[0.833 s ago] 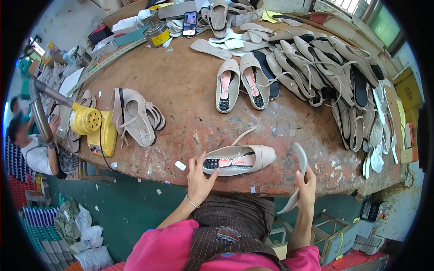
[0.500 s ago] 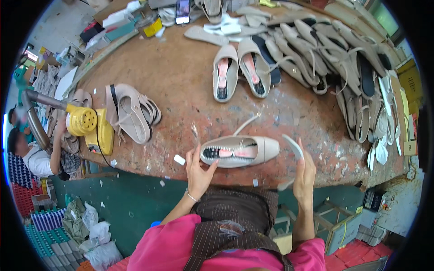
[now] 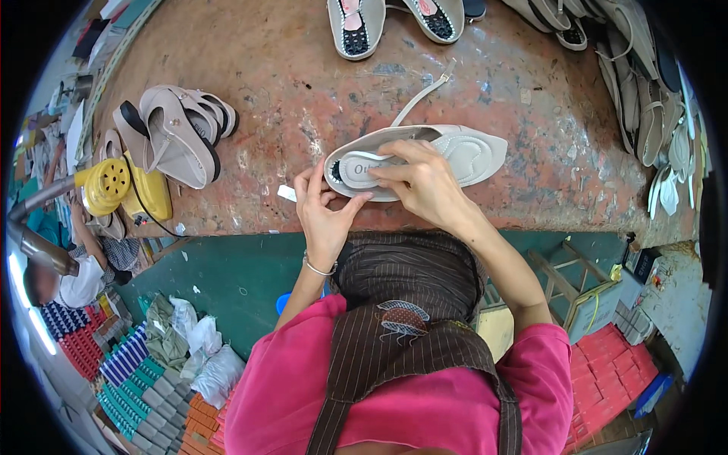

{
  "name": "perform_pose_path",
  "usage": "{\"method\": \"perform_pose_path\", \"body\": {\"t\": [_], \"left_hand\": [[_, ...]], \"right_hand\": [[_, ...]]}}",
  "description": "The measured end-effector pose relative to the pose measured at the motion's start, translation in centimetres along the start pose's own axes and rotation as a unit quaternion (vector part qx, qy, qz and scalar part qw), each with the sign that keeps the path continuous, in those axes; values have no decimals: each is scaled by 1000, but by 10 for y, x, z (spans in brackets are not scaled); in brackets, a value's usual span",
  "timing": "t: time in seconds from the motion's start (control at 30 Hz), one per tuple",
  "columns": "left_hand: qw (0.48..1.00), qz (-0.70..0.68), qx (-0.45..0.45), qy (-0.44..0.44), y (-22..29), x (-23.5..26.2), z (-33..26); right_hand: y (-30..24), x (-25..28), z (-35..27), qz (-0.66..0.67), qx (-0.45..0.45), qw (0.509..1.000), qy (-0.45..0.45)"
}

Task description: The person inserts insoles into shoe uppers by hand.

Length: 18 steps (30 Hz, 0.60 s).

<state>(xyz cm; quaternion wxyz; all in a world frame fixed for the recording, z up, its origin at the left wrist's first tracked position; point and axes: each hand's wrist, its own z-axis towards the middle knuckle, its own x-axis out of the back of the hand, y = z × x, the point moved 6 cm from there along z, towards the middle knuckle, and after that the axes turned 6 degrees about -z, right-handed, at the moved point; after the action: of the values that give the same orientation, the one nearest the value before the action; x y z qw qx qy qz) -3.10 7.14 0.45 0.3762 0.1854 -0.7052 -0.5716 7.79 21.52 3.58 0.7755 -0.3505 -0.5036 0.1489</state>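
Observation:
A beige shoe (image 3: pixel 402 196) lies sideways in front of me, its heel to the left and its strap (image 3: pixel 425 98) stretched out behind. My left hand (image 3: pixel 324 211) grips the heel, thumb along the near side and fingers round the back. A pale insole (image 3: pixel 353 170) has its heel end in the shoe's opening; a quilted forefoot shape appears to lie over the toe. My right hand (image 3: pixel 428 182) pinches the insole's edge near the heel, fingers bent over it. Part of the insole is hidden under that hand.
A pair of beige shoes (image 3: pixel 355 42) stands at the far edge of view. More shoes (image 3: pixel 178 144) cluster at left, beside a yellow machine (image 3: pixel 110 186) with a cable. Shoes and white pieces (image 3: pixel 667 189) crowd the right edge. A person (image 3: pixel 80 284) sits at far left.
My right hand has moved left from beside the toe, bringing the insole onto the shoe. My left hand has closed round the heel. The view has tilted down towards me.

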Motion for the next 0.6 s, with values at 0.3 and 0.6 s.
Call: {"method": "perform_pose_path", "body": {"t": [0.3,0.6], "left_hand": [[998,-60,9,28,-11,7,7],[994,-77,69,47,-34,11,27]], "right_hand": [[-2,-24,11,39,-16,999,-29],[-12,-32,6,-59,33,997,-42]]}}
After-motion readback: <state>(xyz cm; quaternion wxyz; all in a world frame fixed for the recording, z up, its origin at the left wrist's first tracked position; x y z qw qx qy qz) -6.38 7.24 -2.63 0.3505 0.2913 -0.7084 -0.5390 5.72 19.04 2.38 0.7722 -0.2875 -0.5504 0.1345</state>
